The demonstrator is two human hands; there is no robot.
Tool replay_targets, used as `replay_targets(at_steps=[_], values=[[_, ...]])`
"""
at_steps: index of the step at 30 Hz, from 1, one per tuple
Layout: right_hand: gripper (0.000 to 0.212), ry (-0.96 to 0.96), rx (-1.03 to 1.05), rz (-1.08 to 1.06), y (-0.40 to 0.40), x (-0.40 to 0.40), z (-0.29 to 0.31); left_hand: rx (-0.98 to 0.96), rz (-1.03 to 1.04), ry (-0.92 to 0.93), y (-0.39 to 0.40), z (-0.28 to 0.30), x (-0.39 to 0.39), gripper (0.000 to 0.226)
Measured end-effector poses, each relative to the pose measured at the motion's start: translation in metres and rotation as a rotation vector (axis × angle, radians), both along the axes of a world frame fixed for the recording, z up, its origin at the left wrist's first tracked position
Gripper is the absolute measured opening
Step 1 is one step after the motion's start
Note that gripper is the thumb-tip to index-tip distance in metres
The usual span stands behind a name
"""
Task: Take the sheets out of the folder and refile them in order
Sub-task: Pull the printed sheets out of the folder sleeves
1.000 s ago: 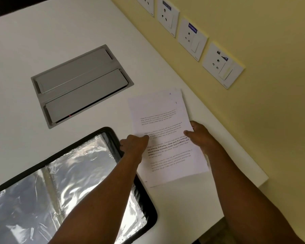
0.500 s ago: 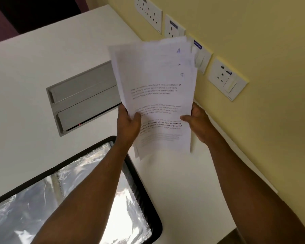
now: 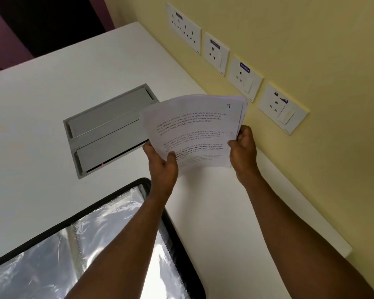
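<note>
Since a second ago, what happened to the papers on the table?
Both hands lifted the stack of sheets off the white table; the left hand and right hand now grip its lower corners in the air. The open folder stayed put.

Can't count the sheets (image 3: 194, 130) stacked under the top page, lower print probably too blurry to read. Folder (image 3: 177, 244) cut off bottom-left, forearms covering part.

- Handwritten "9" in the top right corner of the top sheet (image 3: 194, 130).
- Printed paragraphs below it, partly legible: "peaceful, close-knit, and nature-connected way of", "slower pace", "clean air and less stress".
- Blue socket labels (image 3: 244, 68) too small to read.
</note>
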State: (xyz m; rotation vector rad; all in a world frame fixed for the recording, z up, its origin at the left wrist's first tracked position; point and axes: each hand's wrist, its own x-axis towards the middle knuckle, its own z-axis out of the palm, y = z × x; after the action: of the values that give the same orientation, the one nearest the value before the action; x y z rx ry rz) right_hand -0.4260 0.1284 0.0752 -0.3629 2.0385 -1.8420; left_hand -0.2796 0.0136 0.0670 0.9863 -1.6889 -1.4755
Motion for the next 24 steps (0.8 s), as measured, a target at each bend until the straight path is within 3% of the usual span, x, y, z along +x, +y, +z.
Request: replay_targets(at_steps=[9,16,20,24], values=[[0.035,-0.022,0.047,-0.013,-0.014,0.001,-0.015,0.096,-0.026,-0.042,-0.005,-0.013,-0.009,0.042],[0.032,0.214,0.265,0.049,-0.027,0.008,-0.014,-0.023,-0.053,-0.151,-0.027,-0.017,0.001,0.016],[0.024,0.357,0.271,0.169,-0.063,0.014,0.01,0.022,0.091,-0.151,-0.071,0.005,0.023,0.016],[0.019,0.288,0.249,0.328,-0.119,0.026,0.022,0.153,0.186,-0.203,-0.127,0.018,0.063,0.026]])
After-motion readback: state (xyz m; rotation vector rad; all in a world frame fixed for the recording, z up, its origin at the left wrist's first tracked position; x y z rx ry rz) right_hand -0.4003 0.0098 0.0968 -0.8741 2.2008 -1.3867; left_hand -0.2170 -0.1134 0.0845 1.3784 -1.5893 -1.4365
